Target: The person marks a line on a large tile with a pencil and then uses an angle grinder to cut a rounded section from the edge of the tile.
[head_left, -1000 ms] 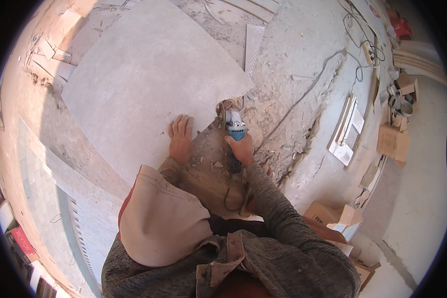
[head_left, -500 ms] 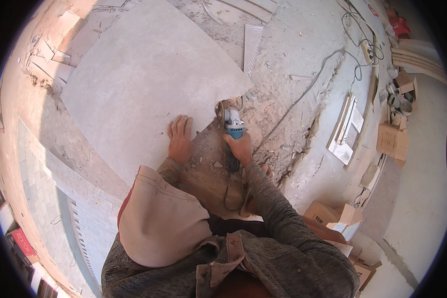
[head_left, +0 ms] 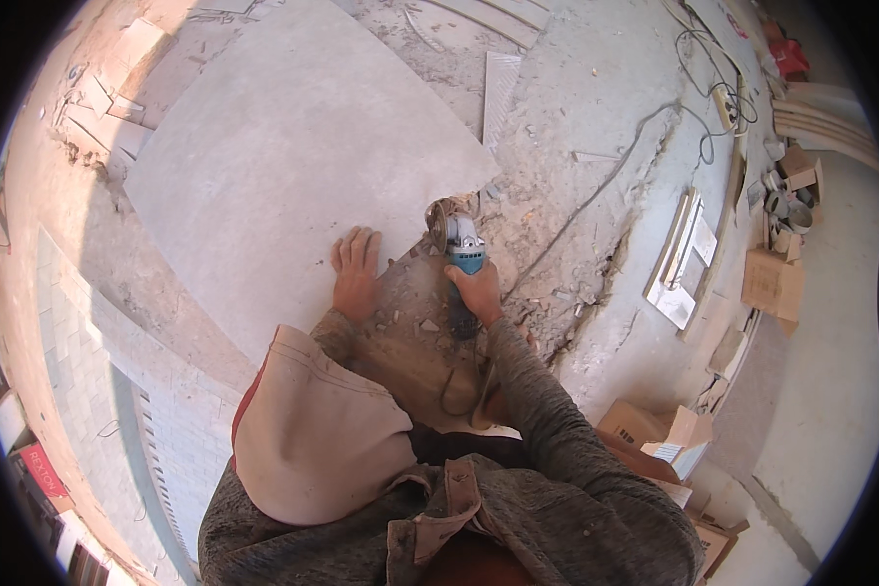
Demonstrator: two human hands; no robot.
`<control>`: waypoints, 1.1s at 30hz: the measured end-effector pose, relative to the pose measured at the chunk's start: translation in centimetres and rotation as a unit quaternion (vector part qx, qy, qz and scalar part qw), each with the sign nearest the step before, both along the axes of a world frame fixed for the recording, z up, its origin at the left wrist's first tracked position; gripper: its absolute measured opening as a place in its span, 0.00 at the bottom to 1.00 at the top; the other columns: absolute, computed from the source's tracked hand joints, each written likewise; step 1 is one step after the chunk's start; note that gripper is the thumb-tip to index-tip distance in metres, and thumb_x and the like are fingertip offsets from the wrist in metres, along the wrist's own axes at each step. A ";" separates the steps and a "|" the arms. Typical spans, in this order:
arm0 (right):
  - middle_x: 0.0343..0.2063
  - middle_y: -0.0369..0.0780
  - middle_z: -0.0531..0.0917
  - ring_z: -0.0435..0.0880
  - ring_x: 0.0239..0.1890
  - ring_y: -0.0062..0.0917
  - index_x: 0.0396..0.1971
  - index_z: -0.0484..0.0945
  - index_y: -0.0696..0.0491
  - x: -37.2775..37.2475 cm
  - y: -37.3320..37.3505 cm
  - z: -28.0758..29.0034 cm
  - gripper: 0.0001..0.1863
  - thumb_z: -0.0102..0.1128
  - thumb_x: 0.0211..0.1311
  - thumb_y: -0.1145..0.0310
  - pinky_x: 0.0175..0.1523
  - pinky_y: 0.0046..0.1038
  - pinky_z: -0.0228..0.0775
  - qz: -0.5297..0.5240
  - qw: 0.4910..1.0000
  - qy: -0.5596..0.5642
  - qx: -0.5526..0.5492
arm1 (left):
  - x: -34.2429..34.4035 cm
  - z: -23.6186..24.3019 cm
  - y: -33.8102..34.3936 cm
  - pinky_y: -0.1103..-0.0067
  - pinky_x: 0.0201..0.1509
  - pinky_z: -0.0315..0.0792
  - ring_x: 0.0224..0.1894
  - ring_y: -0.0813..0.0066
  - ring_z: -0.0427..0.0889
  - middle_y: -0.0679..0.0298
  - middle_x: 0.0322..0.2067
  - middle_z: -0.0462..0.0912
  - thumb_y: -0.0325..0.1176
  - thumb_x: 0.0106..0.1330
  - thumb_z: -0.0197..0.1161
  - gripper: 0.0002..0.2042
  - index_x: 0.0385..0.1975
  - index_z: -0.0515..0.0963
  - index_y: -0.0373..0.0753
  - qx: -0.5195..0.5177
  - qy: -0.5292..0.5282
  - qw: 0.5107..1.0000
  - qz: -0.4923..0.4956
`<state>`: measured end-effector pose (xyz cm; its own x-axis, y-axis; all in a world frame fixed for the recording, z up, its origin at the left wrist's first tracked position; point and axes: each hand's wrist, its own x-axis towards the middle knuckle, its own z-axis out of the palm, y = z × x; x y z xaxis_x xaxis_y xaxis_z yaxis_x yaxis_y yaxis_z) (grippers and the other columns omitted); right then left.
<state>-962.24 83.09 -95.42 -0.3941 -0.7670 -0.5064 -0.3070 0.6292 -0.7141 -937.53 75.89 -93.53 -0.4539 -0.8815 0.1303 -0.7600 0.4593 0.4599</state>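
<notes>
My right hand (head_left: 476, 291) is wrapped round the body of a teal and grey angle grinder (head_left: 466, 256). The grinder's disc and guard sit at the lower right edge of a large grey tile (head_left: 293, 156), where a notch shows in the edge. Whether the disc touches the tile I cannot tell. My left hand (head_left: 355, 273) lies flat on the same tile near its lower edge, fingers stretched out, to the left of the grinder. Small broken chips (head_left: 428, 325) lie on the dusty ground below the tile's edge.
A grey cable (head_left: 596, 186) runs from near the grinder to a power strip (head_left: 725, 105) at the far right. A white tile cutter (head_left: 682, 262) lies on the right. Cardboard boxes (head_left: 774, 281) stand along the right side. A narrow tile strip (head_left: 499, 98) lies beyond the large tile.
The grinder and my right hand have shifted very slightly to the right. My left hand stays in place on the tile.
</notes>
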 end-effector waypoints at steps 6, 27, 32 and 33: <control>0.38 0.52 0.87 0.88 0.42 0.42 0.47 0.80 0.64 -0.7 -0.2 0.3 0.31 0.76 0.47 0.56 0.49 0.40 0.77 0.022 0.999 -0.026 0.012 | 0.0 -0.1 0.1 0.50 0.76 0.51 0.73 0.52 0.60 0.54 0.65 0.67 0.39 0.69 0.63 0.27 0.65 0.69 0.34 -0.010 0.000 1.000 0.002; 0.36 0.47 0.88 0.87 0.39 0.35 0.45 0.82 0.61 -1.2 -0.1 2.3 0.28 0.75 0.47 0.58 0.48 0.36 0.77 0.055 0.997 0.000 -0.048 | 0.0 -0.1 0.0 0.51 0.76 0.51 0.73 0.52 0.59 0.53 0.65 0.66 0.41 0.69 0.64 0.28 0.65 0.69 0.34 -0.004 0.003 1.000 -0.002; 0.37 0.49 0.88 0.87 0.40 0.37 0.45 0.81 0.62 -0.7 -0.4 2.5 0.28 0.75 0.47 0.58 0.49 0.37 0.77 0.050 0.998 0.001 -0.035 | 0.3 0.5 0.0 0.51 0.76 0.51 0.73 0.52 0.59 0.53 0.65 0.66 0.41 0.69 0.64 0.28 0.65 0.69 0.34 -0.003 -0.007 1.000 0.001; 0.37 0.49 0.88 0.87 0.40 0.38 0.45 0.81 0.62 -0.8 -0.4 2.6 0.28 0.75 0.48 0.58 0.49 0.37 0.77 0.049 0.998 0.006 -0.034 | 0.2 0.2 0.0 0.51 0.76 0.50 0.73 0.52 0.59 0.53 0.65 0.66 0.40 0.69 0.64 0.28 0.65 0.69 0.34 -0.002 -0.007 1.000 0.000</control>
